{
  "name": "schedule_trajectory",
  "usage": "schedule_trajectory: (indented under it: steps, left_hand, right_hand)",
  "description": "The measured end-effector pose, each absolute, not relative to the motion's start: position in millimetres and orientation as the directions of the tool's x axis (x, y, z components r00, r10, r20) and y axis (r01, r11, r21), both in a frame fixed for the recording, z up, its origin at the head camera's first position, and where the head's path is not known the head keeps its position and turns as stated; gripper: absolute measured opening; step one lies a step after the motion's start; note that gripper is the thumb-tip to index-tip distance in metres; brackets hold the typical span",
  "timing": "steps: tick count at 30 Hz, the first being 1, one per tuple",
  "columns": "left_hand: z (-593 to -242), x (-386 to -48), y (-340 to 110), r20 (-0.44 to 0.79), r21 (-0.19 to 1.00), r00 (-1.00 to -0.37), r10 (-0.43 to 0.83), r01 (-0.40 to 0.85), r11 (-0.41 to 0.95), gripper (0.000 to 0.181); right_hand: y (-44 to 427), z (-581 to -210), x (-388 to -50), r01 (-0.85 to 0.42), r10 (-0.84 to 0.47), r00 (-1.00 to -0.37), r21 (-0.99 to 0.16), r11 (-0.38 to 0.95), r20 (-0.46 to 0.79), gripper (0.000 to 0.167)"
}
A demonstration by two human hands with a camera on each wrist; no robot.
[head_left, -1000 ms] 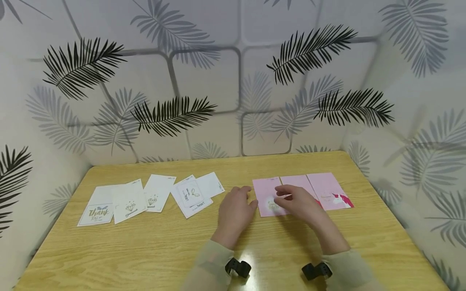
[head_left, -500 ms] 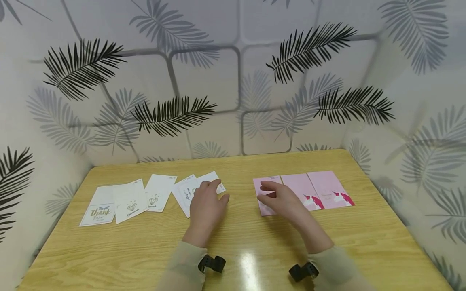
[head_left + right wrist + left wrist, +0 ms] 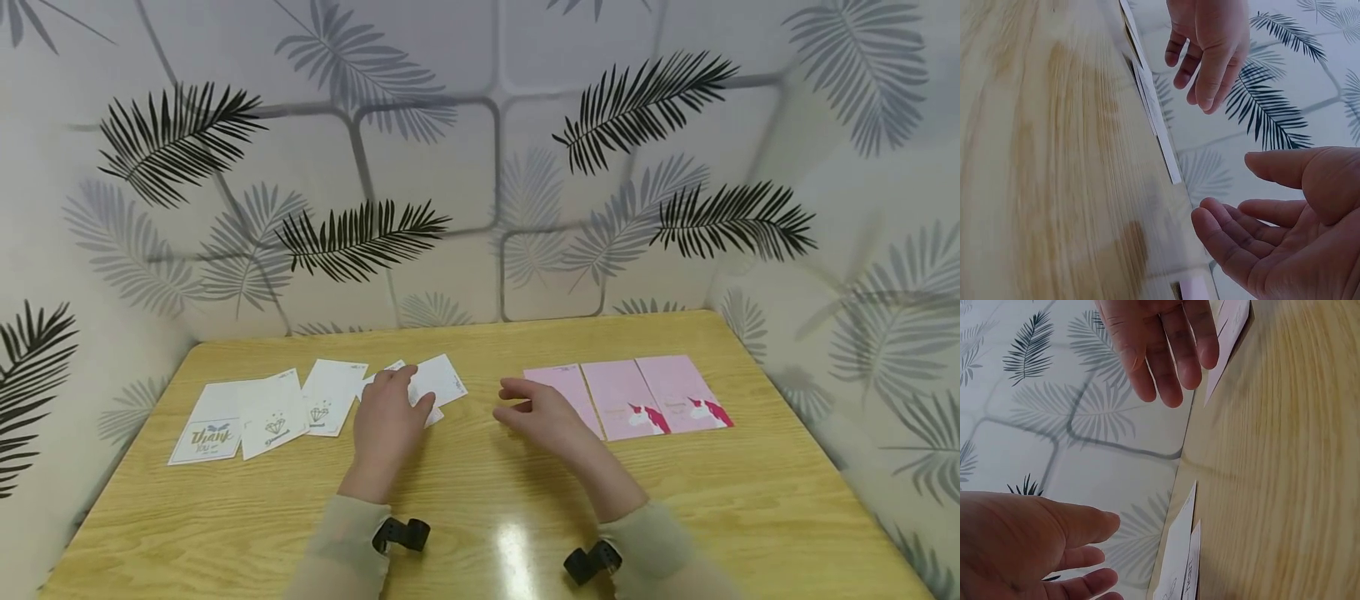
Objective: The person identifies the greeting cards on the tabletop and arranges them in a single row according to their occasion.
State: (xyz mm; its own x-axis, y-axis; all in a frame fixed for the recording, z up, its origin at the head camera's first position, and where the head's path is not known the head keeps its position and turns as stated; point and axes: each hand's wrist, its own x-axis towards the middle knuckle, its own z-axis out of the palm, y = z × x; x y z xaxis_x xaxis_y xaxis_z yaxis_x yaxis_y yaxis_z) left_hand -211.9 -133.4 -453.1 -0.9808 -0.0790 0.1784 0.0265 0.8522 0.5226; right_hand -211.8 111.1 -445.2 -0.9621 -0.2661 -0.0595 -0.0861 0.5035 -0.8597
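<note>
Head view is showing white cards [image 3: 275,414] lying from near the back-left corner of the table [image 3: 465,508] toward the middle of its back edge, and three pink cards [image 3: 618,396] lying side by side toward the back-right corner. Judging by this layout, the separating by colour is looking done: the pink row is sitting fairly straight, while the white cards are overlapping at uneven angles, so any tidying left would seem to be theirs. Neither hand is holding anything. The left hand [image 3: 390,417] is hovering over the middle white cards, its grip fairly wide, thumb apart from the fingers; the right hand [image 3: 542,417] is hovering beside the leftmost pink card, its grip likewise empty and fairly wide. The left hand is hiding part of the overlapping white cards, so their number is staying uncertain; the right hand and forearm are covering the leftmost pink card's lower part. Both wrist views are showing cards nearly edge-on, mostly unreadable, and the table's front edge is falling outside the head view.
</note>
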Motion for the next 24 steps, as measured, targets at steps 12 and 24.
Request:
schedule_trajectory:
  steps: [12, 24]
  left_hand:
    - [-453.6, -217.8, -163.1, 0.179, 0.524, -0.978, -0.106, 0.003, 0.852, 0.052]
    - [-457.4, -229.4, -184.5, 0.103, 0.483, -0.991, -0.087, -0.026, 0.875, 0.052]
  right_hand:
    - [81.0, -451.8, -214.2, -0.071, -0.296, -0.953, -0.892, 0.446, -0.072, 0.056]
    - [62.0, -459.9, -220.1, -0.017, -0.333, -0.937, -0.941, 0.339, -0.103, 0.057]
